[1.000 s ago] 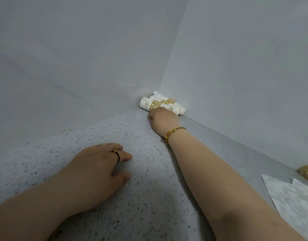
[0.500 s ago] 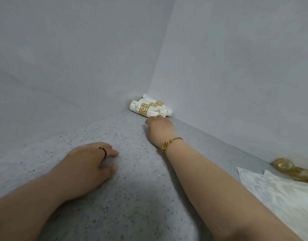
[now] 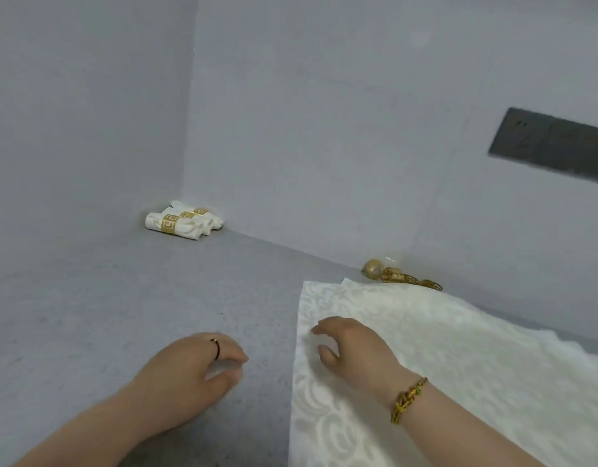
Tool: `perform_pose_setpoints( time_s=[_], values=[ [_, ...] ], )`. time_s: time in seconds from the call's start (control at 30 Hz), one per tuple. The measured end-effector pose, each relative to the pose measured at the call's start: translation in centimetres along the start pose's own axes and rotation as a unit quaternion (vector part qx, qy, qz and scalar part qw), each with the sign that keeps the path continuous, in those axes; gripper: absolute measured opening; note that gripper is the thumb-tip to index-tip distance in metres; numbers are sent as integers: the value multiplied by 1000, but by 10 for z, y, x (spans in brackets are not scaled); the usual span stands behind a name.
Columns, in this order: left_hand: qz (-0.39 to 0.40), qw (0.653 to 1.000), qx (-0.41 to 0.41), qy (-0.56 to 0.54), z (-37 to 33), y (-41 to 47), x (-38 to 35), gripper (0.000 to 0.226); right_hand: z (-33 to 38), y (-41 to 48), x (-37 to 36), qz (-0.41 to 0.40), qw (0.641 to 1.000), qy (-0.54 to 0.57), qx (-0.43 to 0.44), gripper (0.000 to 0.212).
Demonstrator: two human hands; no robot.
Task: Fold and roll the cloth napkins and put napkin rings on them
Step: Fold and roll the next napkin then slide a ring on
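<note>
Rolled white napkins with gold patterned rings lie stacked in the far corner where the two walls meet. A flat stack of white patterned napkins covers the counter at the right. My right hand hovers over its left edge with fingers loosely curled, gripping nothing. On the bare counter beside the cloth, my left hand rests with relaxed fingers and holds nothing. Loose gold napkin rings lie against the wall behind the cloth.
The grey speckled counter is bounded by grey walls at the back and right. A dark socket panel is set in the right wall.
My right hand let go of the rolled napkins in the corner and drew back right onto the flat cloth. My view swung right, and my left hand slid toward the cloth.
</note>
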State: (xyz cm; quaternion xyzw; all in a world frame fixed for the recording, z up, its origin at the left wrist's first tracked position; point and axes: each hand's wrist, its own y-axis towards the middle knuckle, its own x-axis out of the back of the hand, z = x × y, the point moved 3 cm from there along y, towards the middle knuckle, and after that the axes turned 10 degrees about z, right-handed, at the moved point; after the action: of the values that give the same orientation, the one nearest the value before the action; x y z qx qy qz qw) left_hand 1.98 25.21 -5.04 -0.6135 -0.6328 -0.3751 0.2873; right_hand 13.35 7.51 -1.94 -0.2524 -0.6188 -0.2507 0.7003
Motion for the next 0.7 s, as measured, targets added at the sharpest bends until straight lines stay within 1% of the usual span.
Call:
perform_pose_setpoints(
  time_s=[0.03, 0.07, 0.1, 0.17, 0.23, 0.3, 0.37, 0.43, 0.47, 0.53, 0.63, 0.7],
  values=[
    [29, 999, -22, -39, -25, -2, -14, 28, -13, -21, 1, 3, 1000, 8, -14, 40],
    [62, 995, -49, -66, -45, -2, -28, 41, -24, -38, 2, 8, 999, 15, -29, 41],
    [106, 989, -67, -77, -76, -10, -41, 47, -38, -63, 2, 6, 999, 27, -45, 41],
    [158, 980, -90, -82, -102, -6, -72, 47, -57, -95, -1, 10, 995, 60, -79, 41],
    [194, 973, -81, -91, -124, -3, -98, 35, -75, -128, -6, 25, 991, 86, -104, 42],
    [193, 973, -83, -91, -134, -4, -115, 34, -91, -158, -14, 37, 986, 117, -111, 43],
    [172, 976, -78, -109, -139, -11, -119, 38, -102, -183, -25, 34, 983, 144, -111, 44],
    [142, 978, -75, -136, -141, -18, -113, 46, -103, -196, -36, 22, 982, 158, -99, 55],
    [138, 977, -74, -142, -141, -15, -117, 44, -103, -200, -40, 11, 982, 160, -95, 59],
    [136, 978, -53, -146, -147, -17, -119, 32, -103, -206, -41, -11, 982, 167, -91, 48],
    [110, 980, -24, -163, -146, -15, -121, 40, -107, -208, -41, -30, 980, 174, -88, 42],
    [107, 982, -7, -158, -146, -14, -121, 23, -107, -208, -41, -40, 978, 185, -85, 40]
  ],
)
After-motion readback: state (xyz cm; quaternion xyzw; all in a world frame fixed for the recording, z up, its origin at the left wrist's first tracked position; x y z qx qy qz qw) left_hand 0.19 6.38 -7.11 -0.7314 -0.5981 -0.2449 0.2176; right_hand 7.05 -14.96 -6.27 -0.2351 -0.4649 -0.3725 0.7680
